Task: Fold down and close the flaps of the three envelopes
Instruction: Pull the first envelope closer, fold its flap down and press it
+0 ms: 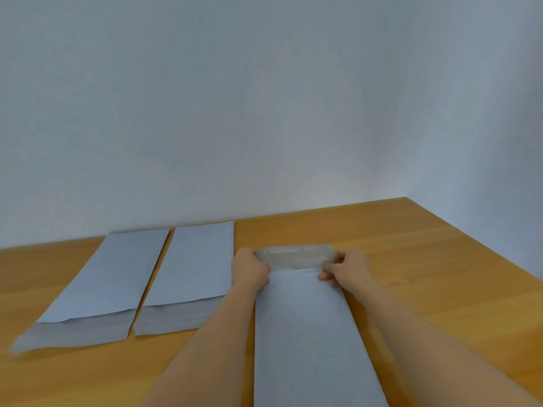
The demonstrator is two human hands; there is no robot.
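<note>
A: How do the three envelopes lie on the table (411, 259)?

B: Side by side. The left envelope (97, 289) and middle envelope (188, 274) sit just beside each other, flaps toward the person.

A: And the third?

B: The right envelope (308, 333) lies nearer, its flap (296, 257) at the far end, between the left hand (249, 267) and right hand (346, 267).

Soft, even daylight fills the scene, neither harsh nor dim. The wall (264, 98) reads a cool grey-blue, darker at the upper left and paler at the right. Shadows are faint (only thin dark lines under paper edges). A slight sheen shows on the wooden table (426, 259) toward the right. The whole picture is a little soft, and the near left envelope (97, 286) corner smears. Straight table edges bow from the wide lens.
</note>
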